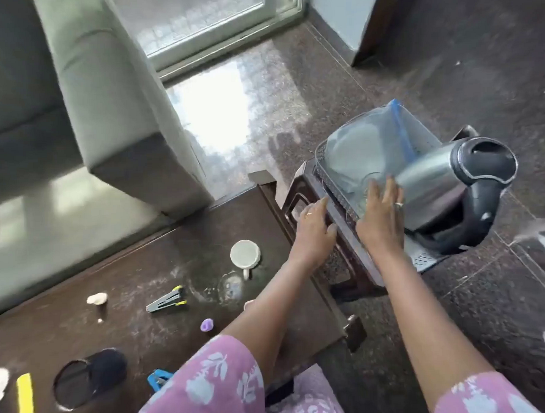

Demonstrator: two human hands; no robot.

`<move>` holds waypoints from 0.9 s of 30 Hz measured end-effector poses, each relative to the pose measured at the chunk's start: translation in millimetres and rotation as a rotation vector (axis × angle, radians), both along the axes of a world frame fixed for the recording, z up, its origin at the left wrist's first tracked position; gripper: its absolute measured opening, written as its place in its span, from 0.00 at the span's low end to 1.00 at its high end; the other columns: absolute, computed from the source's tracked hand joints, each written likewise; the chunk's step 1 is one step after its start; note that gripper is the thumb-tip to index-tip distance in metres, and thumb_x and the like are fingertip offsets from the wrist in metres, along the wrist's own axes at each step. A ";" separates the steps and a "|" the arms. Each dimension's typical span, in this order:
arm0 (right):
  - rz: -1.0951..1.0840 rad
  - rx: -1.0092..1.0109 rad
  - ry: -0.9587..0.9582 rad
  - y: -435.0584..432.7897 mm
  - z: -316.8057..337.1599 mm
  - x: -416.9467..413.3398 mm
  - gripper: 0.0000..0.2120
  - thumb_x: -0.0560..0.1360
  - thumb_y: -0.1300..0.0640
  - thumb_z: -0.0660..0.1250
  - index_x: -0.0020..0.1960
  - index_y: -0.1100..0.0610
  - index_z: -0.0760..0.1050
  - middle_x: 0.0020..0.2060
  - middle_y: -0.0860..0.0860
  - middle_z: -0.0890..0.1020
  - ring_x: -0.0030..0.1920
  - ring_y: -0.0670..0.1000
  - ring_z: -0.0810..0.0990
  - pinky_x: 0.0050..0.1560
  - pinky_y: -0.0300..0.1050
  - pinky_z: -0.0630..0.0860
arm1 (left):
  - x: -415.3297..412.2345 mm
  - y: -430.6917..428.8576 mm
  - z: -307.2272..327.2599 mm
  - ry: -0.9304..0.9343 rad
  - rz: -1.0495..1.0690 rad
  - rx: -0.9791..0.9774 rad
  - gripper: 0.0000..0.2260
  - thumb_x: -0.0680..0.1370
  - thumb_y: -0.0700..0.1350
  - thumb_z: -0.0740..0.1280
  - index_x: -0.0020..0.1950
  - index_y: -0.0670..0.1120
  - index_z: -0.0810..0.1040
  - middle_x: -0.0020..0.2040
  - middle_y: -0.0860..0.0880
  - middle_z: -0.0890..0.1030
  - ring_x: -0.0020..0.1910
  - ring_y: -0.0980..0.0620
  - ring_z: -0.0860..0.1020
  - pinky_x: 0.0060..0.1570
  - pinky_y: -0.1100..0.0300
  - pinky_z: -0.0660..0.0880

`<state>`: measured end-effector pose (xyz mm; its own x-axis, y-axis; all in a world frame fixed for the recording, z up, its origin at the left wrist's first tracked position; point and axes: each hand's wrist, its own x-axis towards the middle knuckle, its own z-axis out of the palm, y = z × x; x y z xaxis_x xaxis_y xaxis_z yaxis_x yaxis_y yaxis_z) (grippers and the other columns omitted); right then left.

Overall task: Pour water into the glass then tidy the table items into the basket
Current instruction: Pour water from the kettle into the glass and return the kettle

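Note:
A steel kettle (434, 182) with a black lid and handle lies tilted on its side in a grey mesh basket (318, 157), which stands on a brown plastic stool (298, 190). A clear zip bag (364, 141) with a blue seal also sits in the basket. My right hand (381, 221) rests flat against the kettle's steel body, fingers straight. My left hand (315, 232) lies on the stool by the basket's near rim, fingers apart, holding nothing. On the dark table (84, 330) stand a white mug (245, 255) and a clear glass (232, 285).
Also on the table are a grey and yellow clip (166, 301), a purple lump (206, 325), a pale shell-like piece (97, 299), a black cup on its side (88, 378), a yellow strip (24, 400) and a blue item (158, 378). A grey sofa (107, 104) stands behind the table.

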<state>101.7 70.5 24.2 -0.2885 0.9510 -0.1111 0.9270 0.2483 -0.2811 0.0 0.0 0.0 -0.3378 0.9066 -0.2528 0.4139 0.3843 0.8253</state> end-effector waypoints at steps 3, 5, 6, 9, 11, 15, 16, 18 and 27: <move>0.120 -0.076 -0.177 40.4 -6.7 11.9 0.34 0.74 0.61 0.65 0.74 0.58 0.52 0.73 0.69 0.51 0.73 0.69 0.50 0.72 0.60 0.52 | 13.0 36.5 -7.0 0.104 -0.067 -0.101 0.28 0.75 0.42 0.62 0.74 0.45 0.56 0.74 0.44 0.63 0.74 0.42 0.53 0.73 0.45 0.48; 0.185 -0.170 -0.247 59.5 -12.9 13.6 0.36 0.76 0.56 0.63 0.76 0.56 0.46 0.73 0.69 0.48 0.73 0.68 0.46 0.73 0.61 0.50 | 20.5 53.1 -10.9 0.149 -0.099 -0.160 0.30 0.75 0.44 0.62 0.74 0.47 0.54 0.75 0.48 0.60 0.74 0.42 0.50 0.72 0.39 0.40; 0.222 -0.189 -0.279 64.3 -16.8 13.8 0.36 0.75 0.56 0.63 0.76 0.56 0.46 0.73 0.69 0.50 0.73 0.68 0.47 0.73 0.61 0.50 | 23.6 57.5 -15.9 0.174 -0.116 -0.179 0.30 0.75 0.44 0.62 0.74 0.48 0.53 0.75 0.49 0.59 0.74 0.42 0.49 0.70 0.37 0.37; 0.279 -0.163 -0.296 73.2 -21.0 11.4 0.34 0.72 0.60 0.66 0.73 0.58 0.54 0.66 0.69 0.64 0.68 0.68 0.60 0.70 0.59 0.59 | 29.7 64.6 -24.3 0.200 -0.145 -0.216 0.31 0.74 0.46 0.62 0.74 0.49 0.52 0.76 0.51 0.57 0.74 0.42 0.46 0.66 0.36 0.30; 0.275 -0.138 -0.260 76.2 -21.7 10.5 0.31 0.69 0.62 0.69 0.69 0.59 0.61 0.58 0.66 0.70 0.61 0.67 0.68 0.63 0.57 0.67 | 32.9 65.1 -26.5 0.181 -0.141 -0.216 0.31 0.74 0.45 0.62 0.74 0.49 0.53 0.75 0.50 0.58 0.74 0.42 0.47 0.65 0.36 0.29; 0.263 -0.158 -0.212 76.8 -12.6 9.7 0.34 0.63 0.62 0.75 0.65 0.57 0.64 0.55 0.63 0.71 0.57 0.66 0.70 0.56 0.55 0.72 | 35.1 65.3 -22.9 0.107 -0.118 -0.158 0.32 0.72 0.41 0.63 0.74 0.45 0.53 0.73 0.47 0.63 0.73 0.41 0.50 0.70 0.36 0.35; 0.255 -0.168 -0.207 77.5 -7.8 8.9 0.37 0.61 0.62 0.76 0.65 0.57 0.64 0.55 0.63 0.70 0.56 0.66 0.70 0.55 0.54 0.72 | 34.7 65.0 -21.2 0.076 -0.103 -0.119 0.33 0.72 0.40 0.64 0.74 0.44 0.54 0.72 0.47 0.64 0.73 0.42 0.51 0.71 0.37 0.39; 0.241 -0.173 -0.205 76.5 7.6 4.2 0.42 0.56 0.61 0.79 0.65 0.56 0.64 0.56 0.62 0.69 0.55 0.66 0.71 0.53 0.54 0.74 | 33.1 62.5 -16.2 0.039 -0.064 -0.032 0.34 0.71 0.39 0.65 0.74 0.45 0.55 0.71 0.47 0.65 0.72 0.43 0.53 0.72 0.39 0.44; 0.381 -0.093 -0.047 34.1 61.1 -55.2 0.48 0.57 0.55 0.80 0.71 0.52 0.59 0.61 0.58 0.64 0.58 0.65 0.70 0.53 0.56 0.76 | -21.7 18.9 -1.8 -0.133 0.277 0.353 0.33 0.70 0.33 0.67 0.72 0.47 0.60 0.66 0.51 0.69 0.67 0.56 0.67 0.69 0.56 0.66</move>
